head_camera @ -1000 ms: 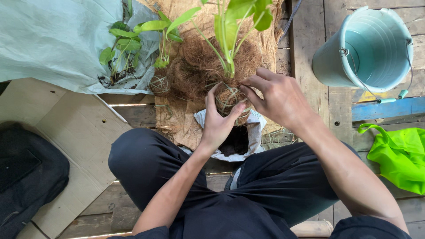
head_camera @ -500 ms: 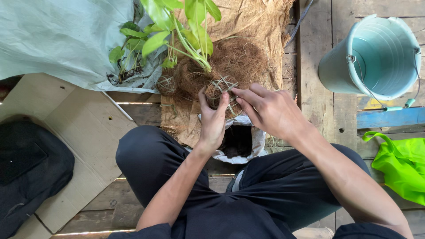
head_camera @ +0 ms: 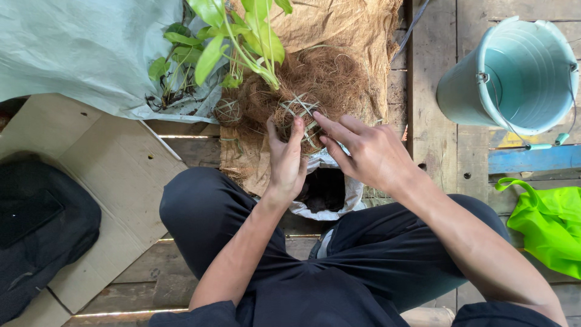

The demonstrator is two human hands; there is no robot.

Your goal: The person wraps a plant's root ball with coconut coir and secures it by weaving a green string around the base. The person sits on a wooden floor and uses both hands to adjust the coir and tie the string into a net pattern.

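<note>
My left hand [head_camera: 287,158] grips a brown fibre ball wrapped in pale string [head_camera: 301,116], out of which a green leafy plant [head_camera: 242,36] grows toward the top left. My right hand [head_camera: 363,151] touches the right side of the same ball with its fingertips, index finger stretched across the string. Both hands hold the ball above a white bag of dark soil [head_camera: 324,191] between my knees.
A pile of loose coconut fibre [head_camera: 333,75] lies on brown sacking [head_camera: 339,24]. A second wrapped ball [head_camera: 227,111] with plants sits by a pale plastic sheet [head_camera: 78,48]. A teal bucket [head_camera: 520,72] stands right, a green bag [head_camera: 544,224] below it, cardboard [head_camera: 115,175] and a black bag [head_camera: 36,224] left.
The ball and plant have tilted and shifted toward the upper left. My right hand slid down onto the ball's right side, and the soil bag below is more exposed.
</note>
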